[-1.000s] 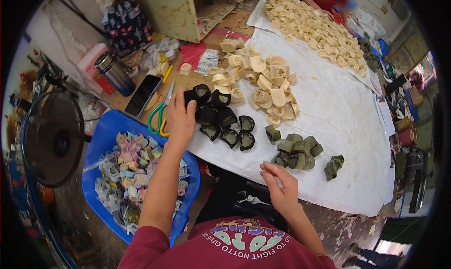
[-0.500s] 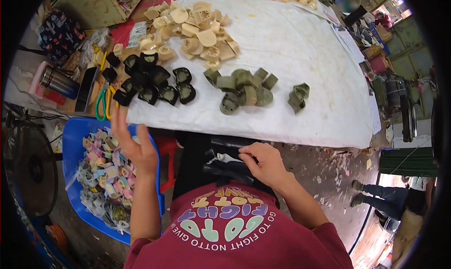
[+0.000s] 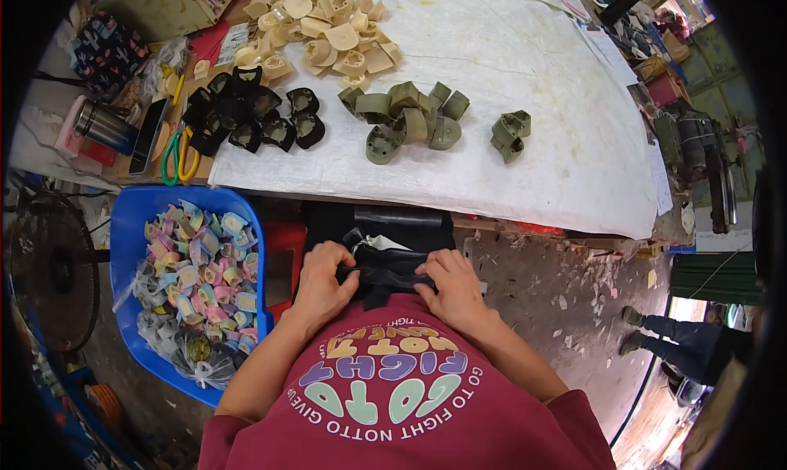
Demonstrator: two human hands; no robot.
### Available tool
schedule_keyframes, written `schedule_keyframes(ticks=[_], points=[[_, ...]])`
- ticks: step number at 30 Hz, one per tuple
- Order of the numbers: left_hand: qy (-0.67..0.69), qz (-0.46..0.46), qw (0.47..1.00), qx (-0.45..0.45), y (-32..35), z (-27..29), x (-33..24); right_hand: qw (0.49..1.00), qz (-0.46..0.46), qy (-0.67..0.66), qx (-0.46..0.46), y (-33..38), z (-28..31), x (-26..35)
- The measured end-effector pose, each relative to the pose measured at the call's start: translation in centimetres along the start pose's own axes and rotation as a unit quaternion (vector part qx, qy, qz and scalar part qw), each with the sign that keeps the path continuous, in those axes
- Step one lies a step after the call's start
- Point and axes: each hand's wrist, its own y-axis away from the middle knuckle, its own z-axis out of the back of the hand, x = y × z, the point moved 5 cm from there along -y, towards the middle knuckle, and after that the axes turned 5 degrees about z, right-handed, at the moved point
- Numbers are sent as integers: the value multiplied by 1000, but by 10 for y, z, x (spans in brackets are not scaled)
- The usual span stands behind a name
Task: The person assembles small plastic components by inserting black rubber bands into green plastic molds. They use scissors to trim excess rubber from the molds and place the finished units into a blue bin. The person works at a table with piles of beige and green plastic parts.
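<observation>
A shiny black pouch-like piece (image 3: 385,266) of soft material lies across my lap, with a white scrap (image 3: 382,242) showing at its upper edge. My left hand (image 3: 326,278) grips its left end with thumb and fingers bent together. At the right end, my right hand (image 3: 452,283) has its fingers curled over the same black piece. Its exact kind does not show. On the table ahead sit a cluster of black moulded pieces (image 3: 264,109), olive-green moulded pieces (image 3: 410,113), a separate olive-green pair (image 3: 511,134) and a heap of cream pieces (image 3: 328,31).
A blue tub (image 3: 264,265) of pastel pieces (image 3: 197,265) and clear bags stands at my left. Scissors (image 3: 182,157), a phone (image 3: 151,135) and a steel flask (image 3: 105,127) lie at the left of the white-covered table (image 3: 525,183). A fan (image 3: 56,265) stands far left; another person (image 3: 680,339) is at right.
My left hand has come down from above the blue tub to the black piece on my lap. My right hand has moved slightly left and now holds its other end.
</observation>
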Motion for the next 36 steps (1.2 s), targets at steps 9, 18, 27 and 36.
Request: schedule_keyframes(ticks=[9, 18, 27, 36], points=[[227, 217, 940, 133, 1, 0, 23, 994, -28, -86, -66, 9, 22, -3], [15, 58, 995, 79, -29, 23, -20, 985, -71, -45, -152, -31, 25, -34], [-104, -76, 992, 10, -65, -10, -27, 991, -75, 55, -93, -52, 3, -35], [-158, -153, 964, 147, -74, -37, -48, 931, -163, -307, -111, -33, 4, -33]])
